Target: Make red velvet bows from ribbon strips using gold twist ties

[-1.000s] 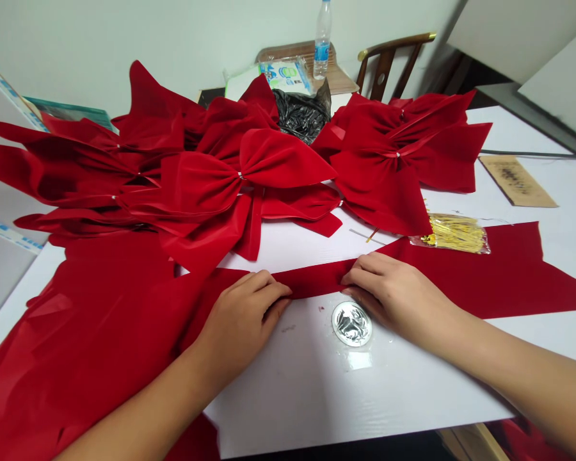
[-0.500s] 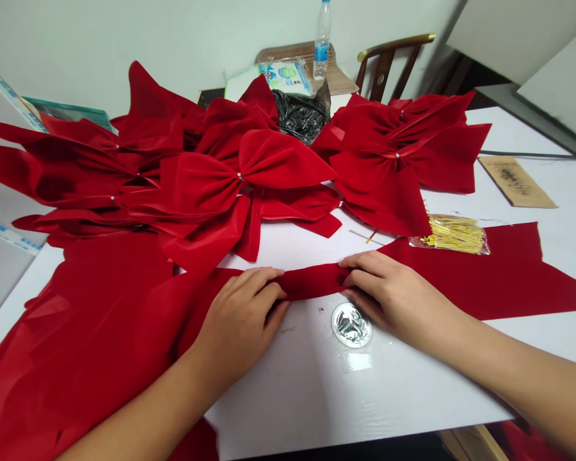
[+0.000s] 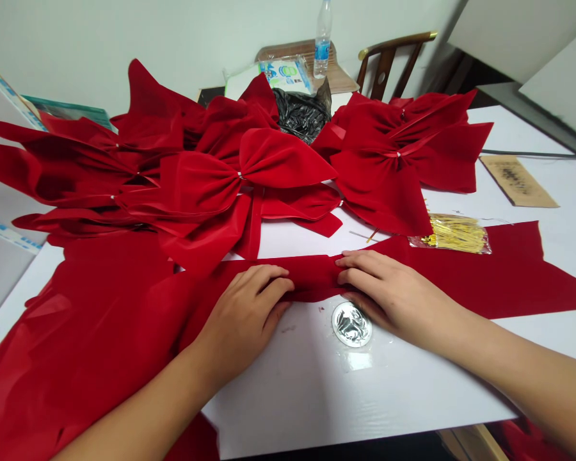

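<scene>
A long strip of red velvety fabric (image 3: 313, 279) lies across the white table, its notched end toward the right. My left hand (image 3: 249, 310) has its fingers curled over the strip's near edge, thumb below. On the same strip, my right hand (image 3: 391, 288) grips from the right, fingers bent over the cloth and thumb partly hidden underneath. Between the hands the cloth lies fairly flat with slight creases. Just below the right hand is a round silver disc (image 3: 352, 324). A clear packet of gold twist ties (image 3: 454, 234) rests on the strip's right part.
Several red bows (image 3: 283, 160) pinched at the middle pile up behind the strip. More red fabric (image 3: 91, 333) covers the left side. Farther back are a black plastic bag (image 3: 302, 115), a water bottle (image 3: 322, 45) and a wooden chair (image 3: 381, 70). A brown card (image 3: 516, 181) lies at right.
The cloth between my hands has spread from a narrow folded band to a wider, flatter one, its far edge moving away from me. Both hands shifted only slightly.
</scene>
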Demonstrator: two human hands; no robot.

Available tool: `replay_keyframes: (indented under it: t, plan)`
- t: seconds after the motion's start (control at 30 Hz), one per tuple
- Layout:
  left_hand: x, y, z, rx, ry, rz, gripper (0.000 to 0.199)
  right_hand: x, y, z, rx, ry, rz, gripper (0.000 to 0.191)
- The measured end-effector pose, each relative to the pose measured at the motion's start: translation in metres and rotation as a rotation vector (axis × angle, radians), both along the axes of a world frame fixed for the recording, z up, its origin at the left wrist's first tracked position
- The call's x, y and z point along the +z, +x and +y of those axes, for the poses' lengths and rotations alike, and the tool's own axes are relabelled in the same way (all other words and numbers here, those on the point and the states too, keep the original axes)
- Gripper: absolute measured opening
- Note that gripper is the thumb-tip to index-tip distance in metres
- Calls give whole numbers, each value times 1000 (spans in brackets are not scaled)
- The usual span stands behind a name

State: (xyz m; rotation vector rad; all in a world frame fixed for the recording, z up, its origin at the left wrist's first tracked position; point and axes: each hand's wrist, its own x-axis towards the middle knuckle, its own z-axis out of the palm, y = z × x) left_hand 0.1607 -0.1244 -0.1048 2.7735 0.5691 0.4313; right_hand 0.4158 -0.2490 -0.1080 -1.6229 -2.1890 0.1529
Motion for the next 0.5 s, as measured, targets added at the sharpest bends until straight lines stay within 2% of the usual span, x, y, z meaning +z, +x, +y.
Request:
replay_keyframes:
  t: [0.27, 0.5]
  plan:
    - [-1, -1, 1, -11, -4, -35, 12, 2, 3, 0, 10, 9, -40, 18]
    - [-2, -1, 1, -3, 0, -93, 11, 3, 3, 3, 9, -2, 54, 16]
